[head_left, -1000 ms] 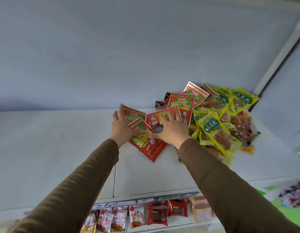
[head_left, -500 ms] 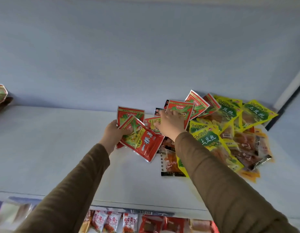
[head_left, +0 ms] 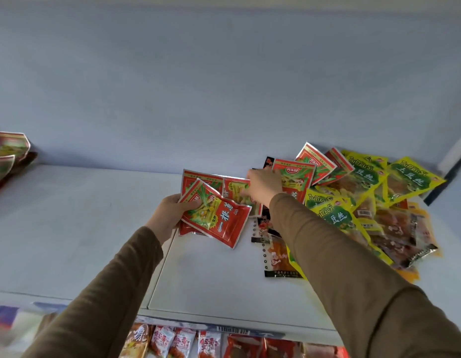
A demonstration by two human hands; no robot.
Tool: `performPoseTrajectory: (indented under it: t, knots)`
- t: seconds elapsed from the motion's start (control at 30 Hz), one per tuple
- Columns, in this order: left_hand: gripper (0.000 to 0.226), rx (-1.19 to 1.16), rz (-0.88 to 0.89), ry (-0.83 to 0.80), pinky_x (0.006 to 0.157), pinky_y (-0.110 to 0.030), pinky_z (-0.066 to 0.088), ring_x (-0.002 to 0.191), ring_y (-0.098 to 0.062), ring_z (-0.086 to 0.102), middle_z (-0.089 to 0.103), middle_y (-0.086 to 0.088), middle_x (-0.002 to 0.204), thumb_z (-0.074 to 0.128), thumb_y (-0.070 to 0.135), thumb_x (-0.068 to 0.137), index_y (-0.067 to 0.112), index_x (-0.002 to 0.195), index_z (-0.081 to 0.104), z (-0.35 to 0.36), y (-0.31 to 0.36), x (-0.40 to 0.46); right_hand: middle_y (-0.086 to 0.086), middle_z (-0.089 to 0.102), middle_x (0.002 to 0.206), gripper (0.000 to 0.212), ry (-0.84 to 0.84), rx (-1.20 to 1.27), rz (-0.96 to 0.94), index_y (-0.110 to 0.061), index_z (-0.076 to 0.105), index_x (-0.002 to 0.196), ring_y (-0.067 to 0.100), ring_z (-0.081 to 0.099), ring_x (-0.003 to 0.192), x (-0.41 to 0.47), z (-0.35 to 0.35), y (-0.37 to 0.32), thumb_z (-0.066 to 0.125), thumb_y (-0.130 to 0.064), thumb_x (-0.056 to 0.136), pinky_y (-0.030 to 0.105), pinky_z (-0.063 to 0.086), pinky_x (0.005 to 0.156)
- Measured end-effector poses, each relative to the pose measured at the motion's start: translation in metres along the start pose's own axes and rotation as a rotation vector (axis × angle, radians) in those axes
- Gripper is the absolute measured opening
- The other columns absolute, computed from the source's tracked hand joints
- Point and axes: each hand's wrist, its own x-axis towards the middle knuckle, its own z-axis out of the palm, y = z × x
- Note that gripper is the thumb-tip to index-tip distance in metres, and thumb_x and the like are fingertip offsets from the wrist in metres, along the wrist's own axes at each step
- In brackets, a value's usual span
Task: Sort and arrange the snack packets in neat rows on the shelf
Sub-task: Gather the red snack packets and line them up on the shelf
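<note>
My left hand (head_left: 170,215) grips a small stack of red snack packets (head_left: 219,218) just above the white shelf (head_left: 69,241). My right hand (head_left: 263,186) reaches into the pile and pinches the edge of another red packet (head_left: 294,177). More red packets (head_left: 316,161) lean against the back wall. Yellow-green packets (head_left: 363,177) and clear packets with orange-brown snacks (head_left: 402,233) lie heaped on the right. A black-edged packet (head_left: 276,257) lies beside my right sleeve.
At the far left of the shelf stand a few red packets (head_left: 10,151). On the lower shelf hang several red and orange packets (head_left: 183,342). A blue wall (head_left: 224,86) closes the back; a dark post (head_left: 454,161) stands at the right.
My left hand has lifted its red packets slightly toward me. My right hand has moved further back into the pile onto another red packet. The view has shifted left.
</note>
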Motion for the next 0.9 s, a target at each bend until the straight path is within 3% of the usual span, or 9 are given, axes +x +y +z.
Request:
performPoseTrajectory:
  t: [0.1, 0.2, 0.3, 0.37, 0.43, 0.5, 0.63, 0.77, 0.9]
  knots:
    - [0.032, -0.044, -0.001, 0.013, 0.062, -0.030, 0.059, 0.078, -0.022, 0.077, 0.078, -0.005, 0.099, 0.078, 0.030, 0.089, 0.014, 0.114, 0.064, -0.002, 0.000, 0.000, -0.005, 0.070, 0.087, 0.021, 0.286, 0.276, 0.111, -0.023, 0.071, 0.095, 0.019, 0.064, 0.090, 0.003, -0.005, 0.004, 0.070, -0.043, 0.091, 0.042, 0.048, 0.091]
    - [0.024, -0.086, 0.007, 0.038, 0.061, -0.029, 0.057, 0.077, -0.021, 0.076, 0.077, -0.006, 0.100, 0.075, 0.028, 0.093, 0.017, 0.110, 0.063, 0.000, 0.002, 0.002, 0.000, 0.069, 0.093, 0.016, 0.417, 0.657, 0.167, -0.017, 0.068, 0.096, 0.017, 0.068, 0.083, 0.001, -0.018, 0.012, 0.066, -0.033, 0.096, 0.042, 0.059, 0.076]
    - [0.024, -0.137, 0.007, 0.037, 0.065, -0.032, 0.056, 0.081, -0.023, 0.075, 0.076, -0.006, 0.099, 0.072, 0.030, 0.095, 0.017, 0.113, 0.062, 0.008, 0.008, 0.001, 0.007, 0.070, 0.102, 0.017, 0.321, 1.305, 0.221, -0.012, 0.059, 0.100, 0.021, 0.072, 0.089, -0.021, -0.040, 0.002, 0.057, -0.029, 0.102, 0.036, 0.060, 0.075]
    - [0.025, -0.159, 0.009, 0.032, 0.067, -0.034, 0.058, 0.080, -0.023, 0.075, 0.077, -0.006, 0.097, 0.072, 0.032, 0.095, 0.016, 0.113, 0.063, 0.015, 0.011, -0.001, 0.006, 0.072, 0.104, 0.018, 0.173, 1.549, 0.220, -0.013, 0.057, 0.103, 0.021, 0.073, 0.090, -0.040, -0.049, -0.012, 0.056, -0.030, 0.102, 0.032, 0.057, 0.073]
    - [0.031, -0.256, 0.001, 0.021, 0.084, -0.046, 0.061, 0.090, -0.029, 0.076, 0.079, -0.010, 0.101, 0.072, 0.033, 0.094, 0.012, 0.116, 0.065, 0.021, 0.015, -0.004, 0.004, 0.073, 0.101, 0.021, 0.048, 1.549, 0.223, -0.013, 0.058, 0.103, 0.019, 0.074, 0.085, -0.053, -0.040, -0.026, 0.056, -0.034, 0.102, 0.030, 0.055, 0.069]
    - [0.041, -0.387, -0.018, -0.015, 0.101, -0.056, 0.054, 0.104, -0.037, 0.073, 0.077, -0.015, 0.109, 0.071, 0.038, 0.094, 0.007, 0.122, 0.066, 0.027, 0.021, -0.006, 0.006, 0.072, 0.103, 0.023, 0.017, 1.481, 0.273, -0.013, 0.059, 0.101, 0.020, 0.074, 0.086, -0.057, -0.021, -0.036, 0.057, -0.036, 0.102, 0.035, 0.058, 0.069]
    - [0.047, -0.560, -0.072, -0.072, 0.098, -0.052, 0.055, 0.106, -0.035, 0.073, 0.076, -0.015, 0.116, 0.059, 0.048, 0.099, 0.009, 0.125, 0.064, 0.036, 0.034, -0.015, -0.001, 0.063, 0.094, 0.024, 0.265, 1.260, 0.286, -0.022, 0.058, 0.078, 0.025, 0.067, 0.093, -0.058, 0.003, -0.041, 0.065, -0.036, 0.096, 0.053, 0.057, 0.084]
    - [0.062, -0.666, -0.088, -0.121, 0.088, -0.044, 0.057, 0.106, -0.030, 0.074, 0.074, -0.013, 0.123, 0.042, 0.062, 0.101, 0.014, 0.133, 0.063, 0.039, 0.039, -0.019, 0.015, 0.062, 0.097, 0.029, 0.318, 1.322, 0.297, -0.017, 0.048, 0.076, 0.034, 0.067, 0.094, -0.057, 0.004, -0.043, 0.064, -0.028, 0.097, 0.051, 0.059, 0.081]
    - [0.071, -0.637, -0.055, -0.212, 0.097, -0.050, 0.054, 0.112, -0.035, 0.070, 0.073, -0.014, 0.122, 0.052, 0.074, 0.089, 0.015, 0.126, 0.069, 0.044, 0.045, -0.027, 0.002, 0.059, 0.091, 0.028, 0.455, 1.169, 0.248, -0.027, 0.047, 0.075, 0.027, 0.062, 0.090, -0.054, 0.008, -0.053, 0.069, -0.024, 0.093, 0.051, 0.056, 0.080]
